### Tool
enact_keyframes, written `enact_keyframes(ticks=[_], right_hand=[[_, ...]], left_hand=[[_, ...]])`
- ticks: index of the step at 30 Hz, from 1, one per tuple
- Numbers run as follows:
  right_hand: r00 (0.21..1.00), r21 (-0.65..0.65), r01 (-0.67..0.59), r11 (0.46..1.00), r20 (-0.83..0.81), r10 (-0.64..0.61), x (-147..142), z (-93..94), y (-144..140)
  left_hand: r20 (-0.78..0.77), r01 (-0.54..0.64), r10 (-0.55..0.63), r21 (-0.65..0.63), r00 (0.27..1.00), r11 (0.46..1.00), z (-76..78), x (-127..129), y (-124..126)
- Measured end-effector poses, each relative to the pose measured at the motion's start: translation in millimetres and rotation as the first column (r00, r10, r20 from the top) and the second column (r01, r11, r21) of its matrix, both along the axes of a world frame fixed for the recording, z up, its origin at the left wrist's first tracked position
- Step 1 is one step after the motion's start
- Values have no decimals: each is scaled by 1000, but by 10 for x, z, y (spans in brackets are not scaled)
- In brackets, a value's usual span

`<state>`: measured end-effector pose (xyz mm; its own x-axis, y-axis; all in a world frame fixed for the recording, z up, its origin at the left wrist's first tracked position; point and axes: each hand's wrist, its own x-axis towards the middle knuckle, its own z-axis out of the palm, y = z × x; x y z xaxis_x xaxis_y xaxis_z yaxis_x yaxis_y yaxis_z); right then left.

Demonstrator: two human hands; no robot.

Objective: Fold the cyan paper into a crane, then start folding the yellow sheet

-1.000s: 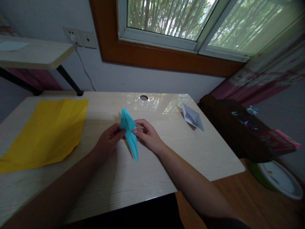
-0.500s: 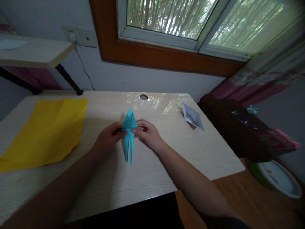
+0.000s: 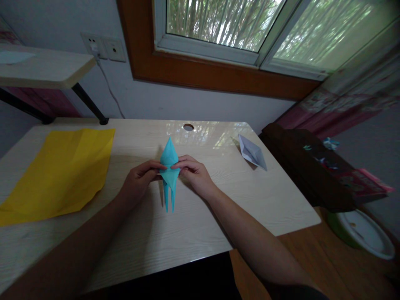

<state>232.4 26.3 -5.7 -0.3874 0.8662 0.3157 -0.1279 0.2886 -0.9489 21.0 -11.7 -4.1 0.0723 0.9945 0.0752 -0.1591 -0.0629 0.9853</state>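
A folded turquoise origami paper [image 3: 170, 177] is held up between both hands over the middle of the pale wooden desk [image 3: 200, 233]. Its pointed top faces the window, a triangular flap hangs over its centre, and two narrow legs point toward me. My left hand [image 3: 140, 177] pinches the left side at mid-height, fingertips on the front. On the opposite edge, my right hand [image 3: 195, 173] pinches the paper the same way. Parts of the fingers are hidden behind the paper.
A large yellow sheet [image 3: 65, 171] lies on the desk's left. Near the right edge rests a folded white paper [image 3: 252, 152]. A raised shelf [image 3: 62, 68] stands at the back left, and the desk has a cable hole [image 3: 188, 127]. A white-rimmed basin [image 3: 368, 233] sits at lower right.
The origami's front flap has come down from the upper point over the tops of the legs. The fingertips of both hands have shifted onto its fold line.
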Motion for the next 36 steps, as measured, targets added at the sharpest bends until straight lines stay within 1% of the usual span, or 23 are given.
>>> enact_keyframes(ticks=[2,3,5,8,9,11,15,18,21,27,29,31,33,36], right_hand=[[999,18,22,1000,28,-23,5,-4,-1],[999,28,29,999,41,-30,7,-5,-1],[998,40,24,999,56,-26,12,-4,-2],[999,30,-18,999,41,16,13,8,-8],[999,20,-30,999,29,29,10,12,-11],[1000,-13,-27,1000,9,27,-3,11,-18],[998,-132,52,990,-36,-57,-55,-40,-18],[994,-196,37,980,-91,-56,-88,-90,-5],[993,-212,18,977,-111,-43,-98,-102,5],[980,-225,123,967,-124,-153,-94,-43,12],[974,-218,147,965,-138,-180,-89,-22,12],[971,-200,161,966,-145,-192,-83,-2,4],[971,-182,175,968,-131,-200,-78,16,-12],[974,-145,198,969,-82,-211,-73,35,-40]], left_hand=[[29,-5,6,-31,1000,1000,4,4,-3],[13,-11,11,-38,1000,999,7,5,0],[-76,-40,38,-29,996,999,12,7,16],[-207,-103,107,30,972,994,11,11,50],[-217,-121,127,43,968,992,10,14,59],[-181,-135,141,44,973,990,9,26,68],[-87,-100,102,27,991,995,22,54,49],[-81,-83,84,9,993,996,38,63,29],[-85,-65,63,-24,994,998,42,63,29],[-96,-16,7,-86,995,996,46,74,47],[-134,0,-14,-100,991,995,66,76,39],[-212,10,-28,-86,977,996,90,70,26],[-290,9,-21,-41,957,999,105,57,14],[-331,-45,77,103,940,994,105,34,5]])
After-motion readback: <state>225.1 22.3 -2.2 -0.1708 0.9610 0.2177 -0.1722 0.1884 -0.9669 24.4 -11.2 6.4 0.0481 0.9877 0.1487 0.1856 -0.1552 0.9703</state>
